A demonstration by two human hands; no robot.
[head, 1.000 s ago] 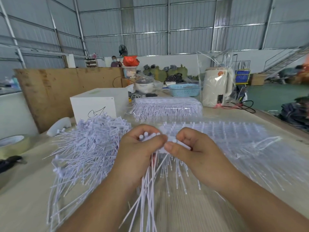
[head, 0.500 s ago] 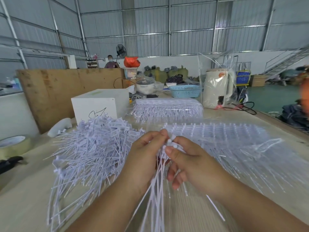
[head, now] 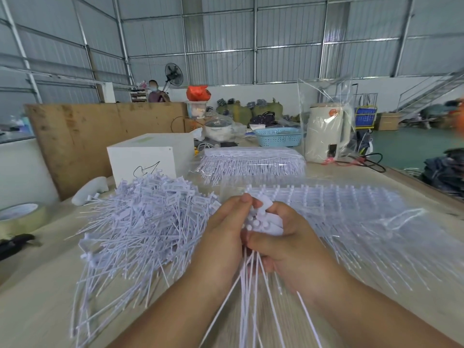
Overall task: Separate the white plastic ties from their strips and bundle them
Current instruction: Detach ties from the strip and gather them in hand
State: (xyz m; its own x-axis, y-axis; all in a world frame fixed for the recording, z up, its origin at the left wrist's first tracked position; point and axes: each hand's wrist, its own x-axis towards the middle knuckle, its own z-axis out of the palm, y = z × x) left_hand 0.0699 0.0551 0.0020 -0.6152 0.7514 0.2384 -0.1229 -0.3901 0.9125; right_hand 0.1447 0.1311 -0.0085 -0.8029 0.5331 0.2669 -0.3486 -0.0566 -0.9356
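A small bundle of white plastic ties [head: 259,221] stands between my two hands at the middle of the table, heads up, thin tails fanning down toward me. My left hand [head: 222,237] grips the bundle from the left. My right hand [head: 283,243] curls round its heads and stems from the right. A big loose heap of separated ties [head: 148,219] lies to the left. Ties still joined on strips [head: 351,217] lie under clear plastic to the right, partly hidden by my right hand.
A bagged pack of tie strips [head: 253,164] lies farther back, beside a white box [head: 148,156]. A tape roll [head: 21,217] and a black tool [head: 15,243] sit at the left edge. A white kettle [head: 327,133] and blue basket [head: 278,136] stand behind.
My right hand has gone from pinching tie heads with fingers spread to closing round the bundle. The ties' heads are now gathered together between both hands.
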